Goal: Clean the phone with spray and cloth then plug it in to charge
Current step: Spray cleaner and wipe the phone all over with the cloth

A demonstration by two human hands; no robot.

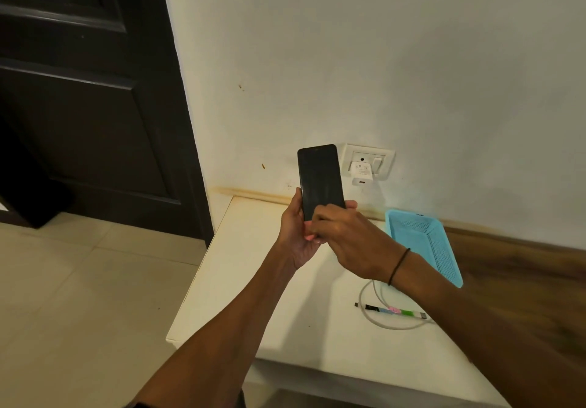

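Holding the slim black glass-fronted phone (320,179) upright above the white tabletop (253,280): left hand (296,233) clamped around its lower edge, right hand (345,236) pinched at the bottom end, whether on a plug cannot be told. Judged as the charging step, cleaning apparently over, with no spray or cloth in view. Next, probably seating the thin white cable (377,319) into the port, then the white wall charger (361,173). Counted: one phone, one charger, one cable, one striped pen (391,310), one turquoise perforated plastic basket (444,249).
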